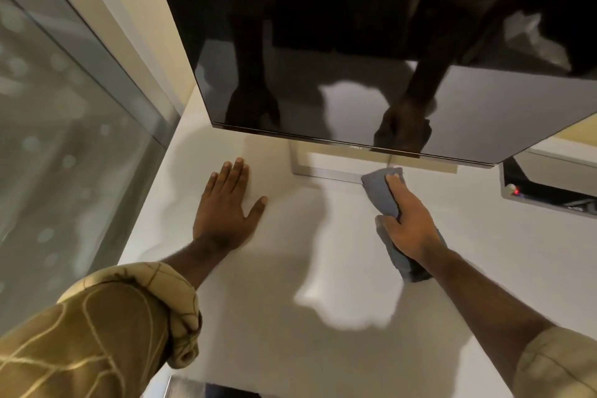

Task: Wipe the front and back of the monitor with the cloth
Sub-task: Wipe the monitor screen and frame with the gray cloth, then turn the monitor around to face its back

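Monitor: the monitor (323,42) stands at the far side of the white table (323,268), its dark glossy screen switched off and facing the viewer; the screen mirrors both forearms and a pale patch of the table.
Monitor stand: a flat silver base (326,173) rests on the table directly under the monitor's lower edge.
Cloth: the grey-blue cloth (382,194) lies bunched just below the monitor's lower edge, right of its centre, its far end at the right end of the stand base; whether it touches the bezel cannot be told. Its near end trails out under the wrist.
Right hand: the right hand (408,223) grips the cloth, fingers curled over its top and thumb (384,224) pressed against its left side, below the monitor's lower edge.
Left hand: the left hand (226,203) lies flat on the table, palm down, fingers straight and close together, thumb spread; it holds nothing and sits below the monitor's lower left corner, left of the stand base.
Sleeves: a tan patterned sleeve (113,326) is rolled up on the left forearm; a paler cuff (555,365) shows on the right.
Glass panel: a glass panel (64,139) runs along the left of the monitor.
Recess: a cable recess (549,191) in the table, with a small red light, lies below the monitor's lower right corner.
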The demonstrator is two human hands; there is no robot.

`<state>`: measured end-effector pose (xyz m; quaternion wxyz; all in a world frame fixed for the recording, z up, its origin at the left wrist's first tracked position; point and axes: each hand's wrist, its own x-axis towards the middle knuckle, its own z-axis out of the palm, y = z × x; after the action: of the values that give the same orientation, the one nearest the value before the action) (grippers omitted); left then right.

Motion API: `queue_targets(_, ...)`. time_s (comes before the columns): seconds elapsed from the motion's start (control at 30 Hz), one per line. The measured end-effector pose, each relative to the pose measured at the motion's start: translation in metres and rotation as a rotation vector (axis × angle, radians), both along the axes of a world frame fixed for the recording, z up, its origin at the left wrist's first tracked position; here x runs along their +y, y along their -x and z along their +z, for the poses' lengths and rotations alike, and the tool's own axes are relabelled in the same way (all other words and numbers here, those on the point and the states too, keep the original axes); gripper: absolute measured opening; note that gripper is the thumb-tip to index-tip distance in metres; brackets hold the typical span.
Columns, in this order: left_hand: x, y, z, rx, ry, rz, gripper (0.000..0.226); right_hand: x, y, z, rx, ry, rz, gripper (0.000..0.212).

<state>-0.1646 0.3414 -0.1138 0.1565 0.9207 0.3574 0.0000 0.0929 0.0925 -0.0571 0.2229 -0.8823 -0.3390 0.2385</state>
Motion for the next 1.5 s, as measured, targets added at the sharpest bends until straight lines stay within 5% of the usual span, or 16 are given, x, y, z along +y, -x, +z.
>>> queue_targets(0.23,0.0,0.0,0.006,0.044,-0.009,-0.022,0.086,-0.064,0.033,0.026,0.141,-0.114,-0.162,0.065)
queue_targets(0.43,-0.017,-0.002,0.025,0.084,0.02,-0.037,0.087,-0.11,0.062,0.038,-0.11,-0.022,-0.394,0.067)
queue_targets(0.5,-0.026,-0.001,0.032,0.098,0.022,-0.07,0.086,-0.12,0.065,0.036,-0.202,0.106,-0.379,0.07)
queue_targets(0.7,-0.05,-0.002,0.069,0.054,-0.035,-0.175,0.075,-0.123,0.073,0.042,-0.062,0.161,-0.27,0.08)
queue_targets(1.07,-0.052,-0.026,0.14,-0.213,0.109,-0.204,0.065,-0.078,0.05,0.096,-0.182,-0.076,-0.307,0.061)
queue_targets(1.5,-0.03,-0.083,0.315,-0.55,-0.205,-0.437,0.05,0.011,0.006,0.245,-0.598,-0.382,-0.071,0.048)
